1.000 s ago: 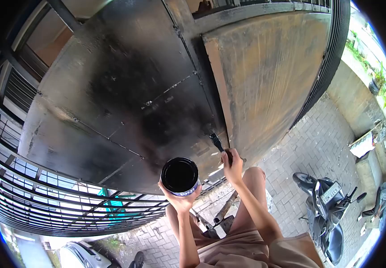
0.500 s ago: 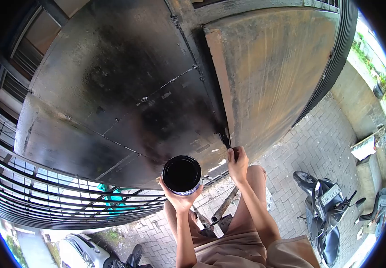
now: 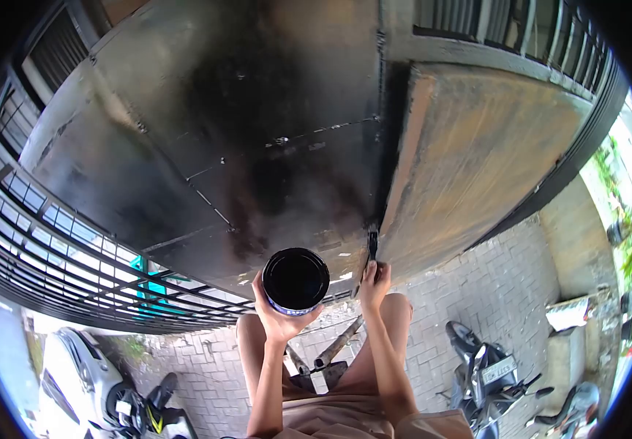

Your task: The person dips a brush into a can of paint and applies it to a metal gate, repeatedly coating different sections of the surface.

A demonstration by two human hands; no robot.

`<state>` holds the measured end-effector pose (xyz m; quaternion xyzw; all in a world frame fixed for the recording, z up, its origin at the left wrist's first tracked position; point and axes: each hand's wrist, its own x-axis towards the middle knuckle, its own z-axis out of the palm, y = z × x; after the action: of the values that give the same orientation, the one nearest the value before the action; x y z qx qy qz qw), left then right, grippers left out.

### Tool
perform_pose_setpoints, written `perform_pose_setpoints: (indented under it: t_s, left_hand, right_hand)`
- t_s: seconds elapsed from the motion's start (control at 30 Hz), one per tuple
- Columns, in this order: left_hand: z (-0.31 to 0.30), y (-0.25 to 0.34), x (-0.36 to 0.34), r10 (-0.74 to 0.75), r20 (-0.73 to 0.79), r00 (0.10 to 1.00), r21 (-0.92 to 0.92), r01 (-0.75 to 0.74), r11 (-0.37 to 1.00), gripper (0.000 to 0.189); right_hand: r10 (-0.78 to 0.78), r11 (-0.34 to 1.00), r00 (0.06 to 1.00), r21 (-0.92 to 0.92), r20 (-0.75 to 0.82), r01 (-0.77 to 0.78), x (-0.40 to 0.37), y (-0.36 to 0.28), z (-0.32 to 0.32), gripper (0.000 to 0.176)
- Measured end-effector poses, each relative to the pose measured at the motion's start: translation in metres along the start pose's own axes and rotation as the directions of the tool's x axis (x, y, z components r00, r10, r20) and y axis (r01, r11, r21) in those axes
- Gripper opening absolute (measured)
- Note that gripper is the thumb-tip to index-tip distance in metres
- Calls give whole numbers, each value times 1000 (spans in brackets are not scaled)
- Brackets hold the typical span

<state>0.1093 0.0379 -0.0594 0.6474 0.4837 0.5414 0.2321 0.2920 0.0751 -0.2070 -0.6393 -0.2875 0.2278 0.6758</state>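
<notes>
My left hand (image 3: 285, 322) is wrapped around a paint can (image 3: 292, 312) with a blue and white label, holding it upright; dark, glossy paint shows inside. A dark paintbrush (image 3: 372, 247) is pinched in my right hand (image 3: 374, 284), to the right of the can. Its bristles point up and meet the black strip beside a raised, brownish panel (image 3: 484, 154). Left of that strip spreads a large metal sheet (image 3: 294, 175), patchily black, with rough weld seams. Whether the bristles press on the surface is hard to tell.
Black metal bars (image 3: 74, 282) run along the left. Below are paving blocks (image 3: 433, 311), a pipe-like support (image 3: 341, 342) between my legs, a parked motorcycle (image 3: 488, 369) at right and a white car (image 3: 74, 380) at lower left. A concrete wall (image 3: 572, 238) stands farther right.
My view has shifted, so the metal sheet appears farther right. The brush has moved down along the black strip and now points more upright. The can stays in my left hand.
</notes>
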Motion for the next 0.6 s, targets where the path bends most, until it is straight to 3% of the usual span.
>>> perform_pose_setpoints:
  t_s: [0.1, 0.23, 0.3, 0.6]
  left_hand:
    - [1, 5, 2, 4, -15, 1000, -17, -4, 1000, 100]
    - [-2, 9, 5, 11, -17, 1000, 49, -10, 999, 101]
    - [-2, 8, 3, -20, -18, 1000, 37, 21, 999, 102]
    - [-2, 9, 2, -94, -1, 996, 16, 94, 995, 103]
  right_hand:
    - [225, 957, 974, 184, 21, -225, -9, 20, 0, 18]
    - [289, 955, 957, -67, -22, -289, -14, 25, -15, 19]
    - [212, 971, 977, -114, 13, -210, -9, 14, -18, 20]
    - [-154, 988, 986, 22, 64, 153, 5, -116, -26, 16]
